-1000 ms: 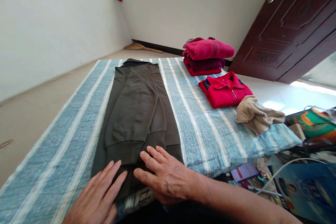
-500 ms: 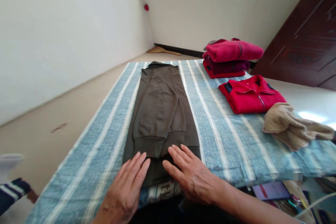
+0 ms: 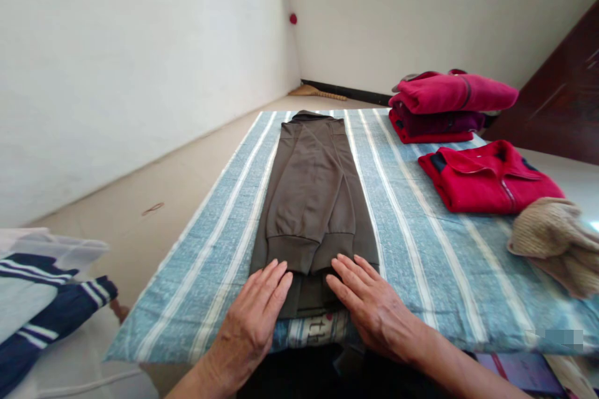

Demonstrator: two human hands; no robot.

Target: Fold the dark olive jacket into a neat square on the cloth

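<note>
Dark-brown folded garment (image 3: 304, 190) | lengthwise on the blue striped cloth (image 3: 402, 224), cuffs (image 3: 292, 250) at the near end | left hand (image 3: 251, 315) and right hand (image 3: 377, 305): each grip unclosed, laid palm-down by the cuffs | to the right: folded red jacket (image 3: 482, 184), beige knit item (image 3: 545, 230) just beside it

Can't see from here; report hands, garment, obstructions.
Left hand and right hand on near end of dark garment. Sleeves folded in. Red zip top apart, to the right.
</note>
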